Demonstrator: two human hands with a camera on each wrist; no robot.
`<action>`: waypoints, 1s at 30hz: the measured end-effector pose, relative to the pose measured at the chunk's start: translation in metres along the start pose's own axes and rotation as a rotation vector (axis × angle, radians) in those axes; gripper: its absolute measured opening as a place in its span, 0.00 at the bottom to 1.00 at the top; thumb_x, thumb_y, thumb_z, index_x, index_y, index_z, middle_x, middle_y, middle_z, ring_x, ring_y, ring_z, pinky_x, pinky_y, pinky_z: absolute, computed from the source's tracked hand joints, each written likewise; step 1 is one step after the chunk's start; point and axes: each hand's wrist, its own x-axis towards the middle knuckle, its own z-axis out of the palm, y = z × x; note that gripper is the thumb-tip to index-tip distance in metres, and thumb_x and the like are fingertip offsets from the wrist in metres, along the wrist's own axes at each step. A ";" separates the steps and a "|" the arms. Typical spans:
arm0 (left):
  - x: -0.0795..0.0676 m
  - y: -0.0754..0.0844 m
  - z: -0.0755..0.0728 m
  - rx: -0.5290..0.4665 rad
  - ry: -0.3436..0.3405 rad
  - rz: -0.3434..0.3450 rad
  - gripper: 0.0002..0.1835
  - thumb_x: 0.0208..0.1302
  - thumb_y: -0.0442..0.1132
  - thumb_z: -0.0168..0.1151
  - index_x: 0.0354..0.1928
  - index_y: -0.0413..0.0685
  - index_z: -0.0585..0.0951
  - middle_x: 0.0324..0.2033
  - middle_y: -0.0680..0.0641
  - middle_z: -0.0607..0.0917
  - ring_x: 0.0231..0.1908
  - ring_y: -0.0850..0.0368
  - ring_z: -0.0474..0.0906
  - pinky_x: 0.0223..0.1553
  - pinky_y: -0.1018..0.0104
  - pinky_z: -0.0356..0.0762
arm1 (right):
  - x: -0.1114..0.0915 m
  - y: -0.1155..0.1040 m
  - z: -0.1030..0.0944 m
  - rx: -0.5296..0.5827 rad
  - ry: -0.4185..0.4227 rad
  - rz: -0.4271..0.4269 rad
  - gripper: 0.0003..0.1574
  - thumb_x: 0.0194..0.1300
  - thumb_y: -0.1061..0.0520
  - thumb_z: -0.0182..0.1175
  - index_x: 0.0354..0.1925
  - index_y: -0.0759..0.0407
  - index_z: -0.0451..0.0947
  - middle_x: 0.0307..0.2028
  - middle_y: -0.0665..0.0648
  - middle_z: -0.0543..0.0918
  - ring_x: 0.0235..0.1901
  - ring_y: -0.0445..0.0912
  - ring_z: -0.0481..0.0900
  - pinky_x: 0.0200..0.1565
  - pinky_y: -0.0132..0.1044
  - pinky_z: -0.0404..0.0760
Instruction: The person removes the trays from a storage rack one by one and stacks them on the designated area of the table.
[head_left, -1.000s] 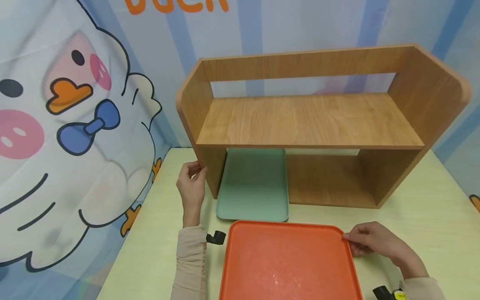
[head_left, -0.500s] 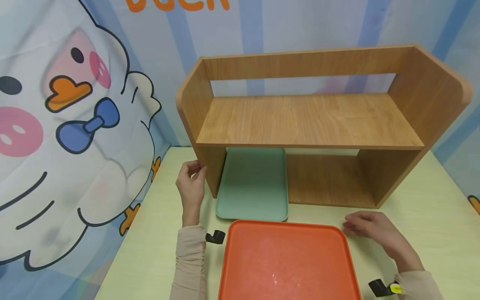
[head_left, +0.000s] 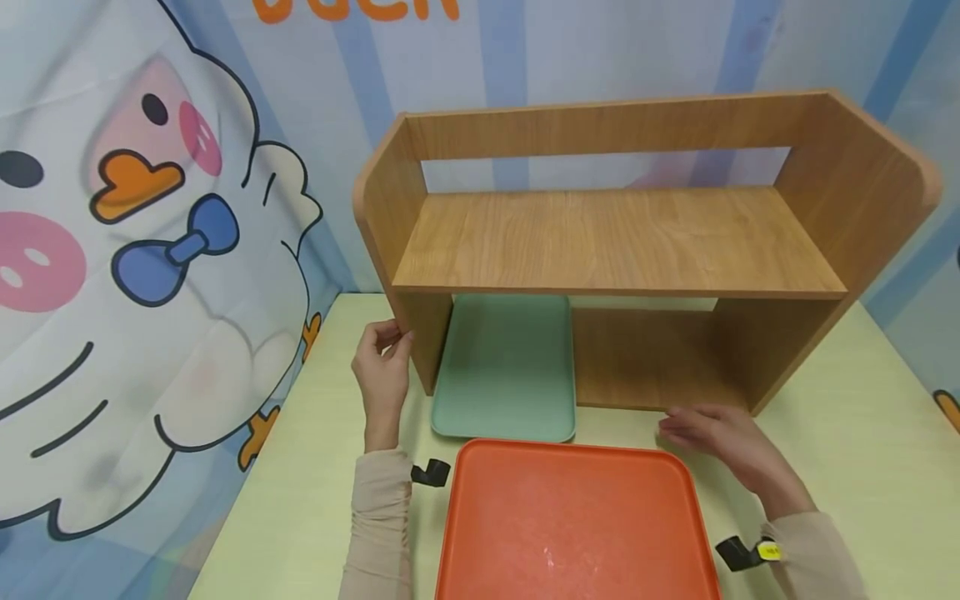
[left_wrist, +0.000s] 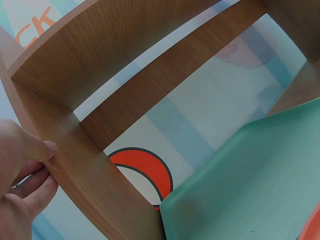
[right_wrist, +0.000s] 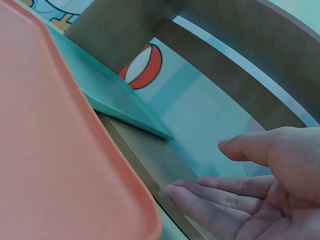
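Left wrist view: your left hand (head_left: 382,379) pinches the front edge of the left side panel (left_wrist: 95,180) of the wooden shelf (head_left: 615,242) between thumb and fingers. Your right hand (head_left: 727,437) is spread, thumb standing apart from the extended fingers. It sits just beyond the far right corner of the red tray (head_left: 577,517), near the shelf's lower front edge; whether its fingertips touch anything, you cannot tell.

Between your hands, the green tray (head_left: 506,375) lies lengthwise in the left end of the lower level, just beside that panel, its near end sticking out in front. You have the middle board (head_left: 712,250) above its inner part, and the red tray directly before it, on your side; their facing edges meet in your head view, but actual contact is unclear.

Black devices (head_left: 431,473) sit at both your wrists. The pale yellow table (head_left: 847,467) bears everything, and behind it hangs a blue-striped cloth (head_left: 637,50) with a large printed duck (head_left: 225,317) on your left.
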 end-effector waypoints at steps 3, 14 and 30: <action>0.000 0.001 0.000 0.003 0.003 0.006 0.12 0.60 0.28 0.62 0.46 0.30 0.76 0.43 0.34 0.80 0.46 0.47 0.79 0.52 0.58 0.81 | 0.007 -0.004 0.005 0.026 -0.033 -0.007 0.39 0.71 0.47 0.52 0.60 0.82 0.62 0.52 0.73 0.79 0.47 0.47 0.84 0.52 0.39 0.82; 0.000 0.000 0.000 0.009 0.004 0.004 0.12 0.61 0.27 0.62 0.46 0.30 0.76 0.43 0.34 0.80 0.46 0.46 0.79 0.52 0.57 0.81 | 0.027 -0.007 0.014 0.111 -0.139 0.047 0.40 0.71 0.47 0.53 0.64 0.79 0.58 0.55 0.72 0.77 0.52 0.56 0.81 0.55 0.45 0.79; 0.000 0.001 0.001 0.020 0.010 0.000 0.12 0.61 0.28 0.62 0.46 0.30 0.76 0.42 0.35 0.80 0.46 0.47 0.79 0.52 0.57 0.81 | 0.041 -0.015 0.032 0.196 -0.188 0.052 0.38 0.72 0.51 0.53 0.63 0.81 0.57 0.53 0.72 0.78 0.52 0.57 0.81 0.57 0.48 0.76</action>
